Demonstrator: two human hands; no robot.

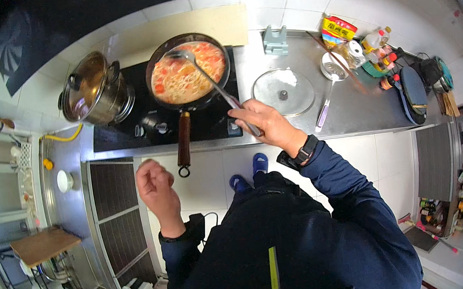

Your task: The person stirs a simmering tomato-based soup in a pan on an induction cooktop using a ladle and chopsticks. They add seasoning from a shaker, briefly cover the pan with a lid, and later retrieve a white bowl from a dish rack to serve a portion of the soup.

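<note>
My right hand (267, 122) grips the handle of a metal ladle (216, 85). The ladle's head dips into a dark frying pan (226, 63) at its far left side. Noodles in a reddish broth with tomato pieces (187, 79) fill the pan, which sits on a black glass gas stove (206, 125). Its wooden handle (183, 138) points towards me over the counter edge. Left of that handle, my left hand (156, 182) hangs in the air in front of the counter, fingers curled with nothing visible in them.
A lidded steel pot (93, 93) occupies the stove's left side. Right of the stove lie a glass lid (284, 92) and a slotted skimmer (332, 70). Seasoning bottles (378, 53) and a yellow-red packet (337, 30) stand by the wall. A white bowl (65, 180) sits on the left counter.
</note>
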